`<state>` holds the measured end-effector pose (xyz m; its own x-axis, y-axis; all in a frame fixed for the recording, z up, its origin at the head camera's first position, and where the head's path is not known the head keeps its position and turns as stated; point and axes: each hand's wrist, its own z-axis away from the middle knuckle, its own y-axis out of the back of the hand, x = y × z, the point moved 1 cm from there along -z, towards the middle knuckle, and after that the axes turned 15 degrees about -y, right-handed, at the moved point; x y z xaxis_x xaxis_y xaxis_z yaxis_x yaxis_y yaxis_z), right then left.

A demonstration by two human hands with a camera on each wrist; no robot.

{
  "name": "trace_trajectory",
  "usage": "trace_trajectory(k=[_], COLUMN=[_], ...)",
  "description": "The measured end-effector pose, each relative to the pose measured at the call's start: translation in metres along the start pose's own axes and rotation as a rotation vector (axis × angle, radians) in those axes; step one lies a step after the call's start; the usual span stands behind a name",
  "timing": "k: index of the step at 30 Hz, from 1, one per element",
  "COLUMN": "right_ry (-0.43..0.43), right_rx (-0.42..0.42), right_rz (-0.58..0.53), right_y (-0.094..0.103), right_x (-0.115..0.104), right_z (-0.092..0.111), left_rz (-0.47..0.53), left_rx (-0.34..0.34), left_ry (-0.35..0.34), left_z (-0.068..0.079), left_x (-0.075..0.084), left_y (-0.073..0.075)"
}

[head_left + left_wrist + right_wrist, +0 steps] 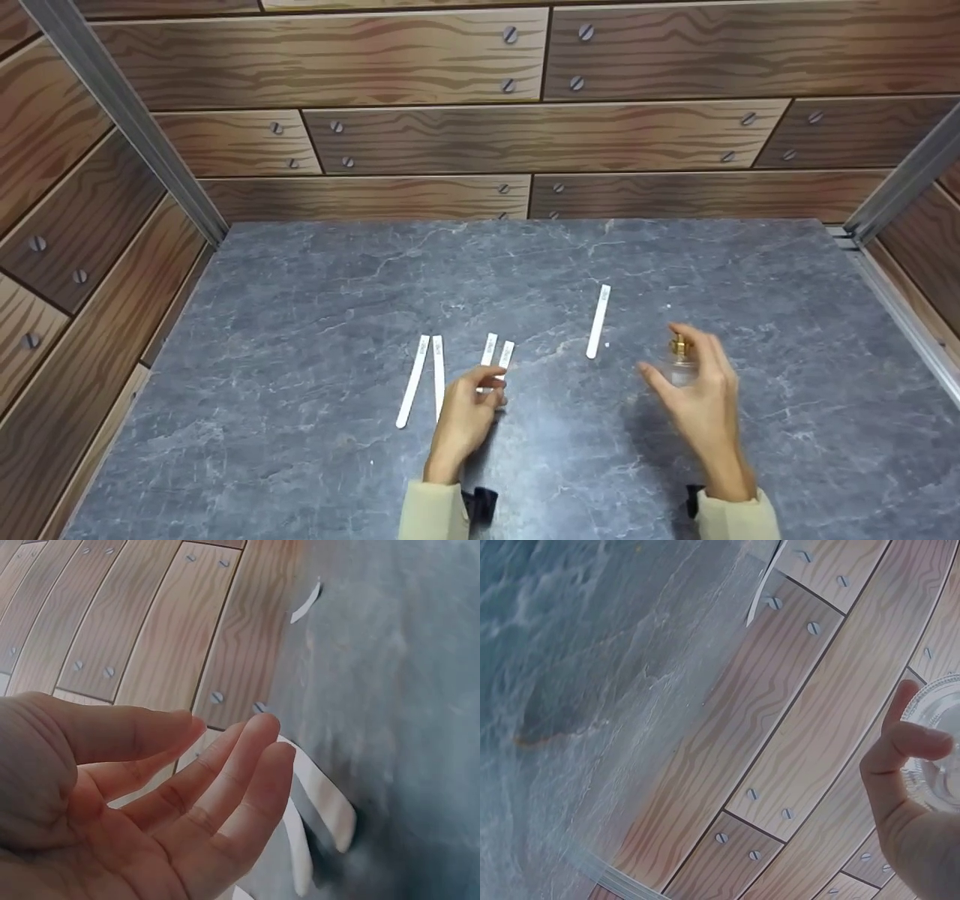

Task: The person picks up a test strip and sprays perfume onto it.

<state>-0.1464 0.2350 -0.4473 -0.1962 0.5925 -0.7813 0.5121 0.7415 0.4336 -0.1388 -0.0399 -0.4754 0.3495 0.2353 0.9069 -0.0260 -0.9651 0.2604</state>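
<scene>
My right hand (pixel 705 386) holds a small clear glass perfume bottle (pixel 681 373) with a gold spray top (pixel 680 347). The thumb stands out to the left, and a finger reaches over the top. In the right wrist view the round glass base (pixel 936 709) shows above the table, beside curled fingers. My left hand (pixel 469 412) hovers with loosely bent fingers and nothing between them. Beyond its fingertips lie two white paper test strips (pixel 489 349), their lower ends partly hidden by the hand. Two more strips (pixel 414 382) lie left of it, one partly covered.
A single white strip (pixel 598 322) lies apart, between the two hands and farther back. Small white specks dot the grey marbled table (pixel 315 300). Wood-patterned panels (pixel 420 139) wall the back and sides, with metal rails (pixel 135 120) at the corners.
</scene>
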Motion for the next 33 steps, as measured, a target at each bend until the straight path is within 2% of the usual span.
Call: trace_trajectory(k=[4,10,19,27,33], right_ry=[0.000,0.004,0.001,-0.037,-0.018], right_rx=[0.000,0.006,-0.002,-0.018,-0.020], right_rz=[-0.003,0.003,0.028,0.019,0.020], right_y=[-0.001,-0.001,0.000,0.001,0.000], right_x=[0.001,0.003,0.002,0.000,0.001], right_z=[0.002,0.002,0.001,0.000,0.001], left_rz=[-0.014,-0.017,-0.060,-0.098,-0.140], left_rx=[0.011,0.036,0.041,0.050,0.052], left_ry=[0.000,0.016,-0.011,-0.029,-0.032], left_z=[0.007,0.007,0.004,0.002,0.003], left_x=[-0.002,-0.003,-0.007,-0.008,-0.012], left_y=[0.005,0.010,0.008,0.009,0.009])
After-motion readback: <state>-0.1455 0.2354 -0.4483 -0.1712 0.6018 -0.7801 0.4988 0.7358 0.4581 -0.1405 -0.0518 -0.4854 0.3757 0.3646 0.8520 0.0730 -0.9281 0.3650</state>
